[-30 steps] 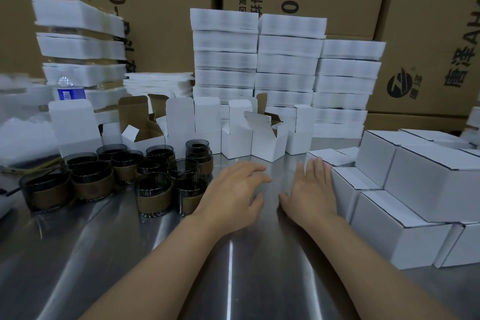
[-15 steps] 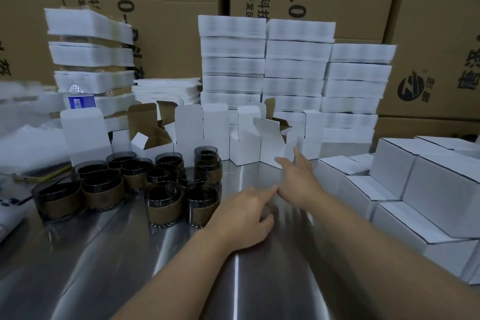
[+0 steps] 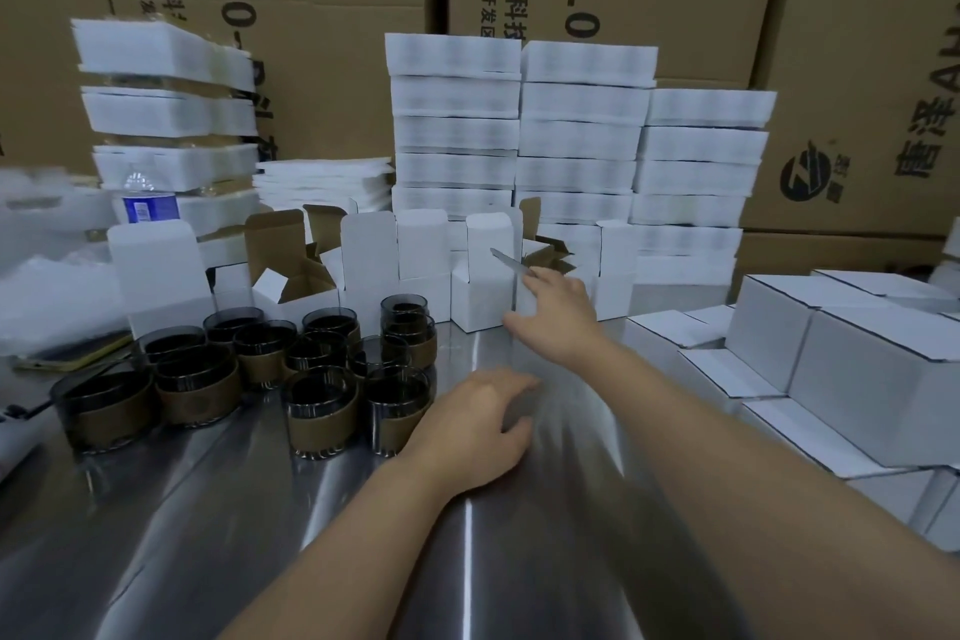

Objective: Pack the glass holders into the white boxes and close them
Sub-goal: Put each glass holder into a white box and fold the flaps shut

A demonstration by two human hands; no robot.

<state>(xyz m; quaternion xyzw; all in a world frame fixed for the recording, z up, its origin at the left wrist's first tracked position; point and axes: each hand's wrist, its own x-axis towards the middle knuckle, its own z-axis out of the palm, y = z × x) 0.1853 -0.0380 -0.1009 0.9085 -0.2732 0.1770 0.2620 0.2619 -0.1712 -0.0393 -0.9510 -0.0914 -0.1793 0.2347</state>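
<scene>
- An open white box (image 3: 521, 296) in the back row is reached by the right hand (image 3: 558, 314), probably so it can be drawn forward for filling. Whether it is yet gripped cannot be told, as the fingertips are blurred against it.
- The left hand (image 3: 472, 426) is rested on the steel table (image 3: 208, 535), loosely bent, with nothing held.
- The glass holders (image 3: 311, 369) are clustered just beside the left hand, still unpacked.
- The closed boxes (image 3: 857, 359) stacked at the right are cut off by the frame edge.

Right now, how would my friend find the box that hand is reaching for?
Find the tall white stacks at the back of the metal table; a row of open white boxes stands before them. It is the box that the right hand reaches, its lid tilted forward while neighbours' lids stand upright.
</scene>
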